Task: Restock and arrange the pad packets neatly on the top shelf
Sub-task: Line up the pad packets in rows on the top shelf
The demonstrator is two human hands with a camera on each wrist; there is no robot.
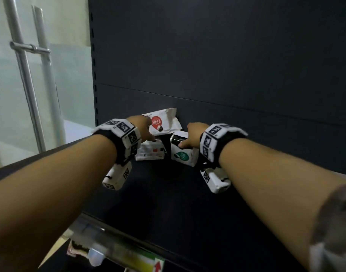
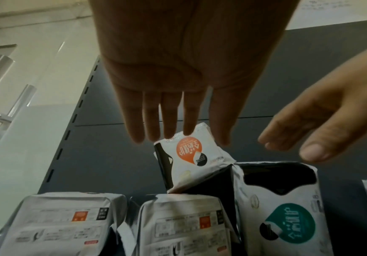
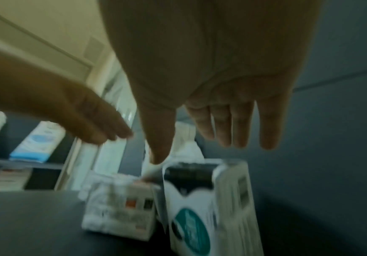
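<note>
Up top, the left hand [image 2: 178,72] is held w/ fingers [image 2: 169,119] straight and spread, nothing gripped; its tips are seen at the upper edge of the orange-label packet [image 2: 196,161], contact can't be confirmed. The right hand [image 3: 211,78] is likewise flat and relaxed, nothing held, thumb just above the green-label packet [image 2: 287,216]. That green packet is taken as landmark: it is stood upright on the dark top shelf [image 1: 168,193]. The orange-label packet is tilted behind it, to its left, leaned toward the back panel [image 1: 227,55]. Two white packets [image 2: 178,228] are laid label-back-up left of it, approx. side by side.
</note>
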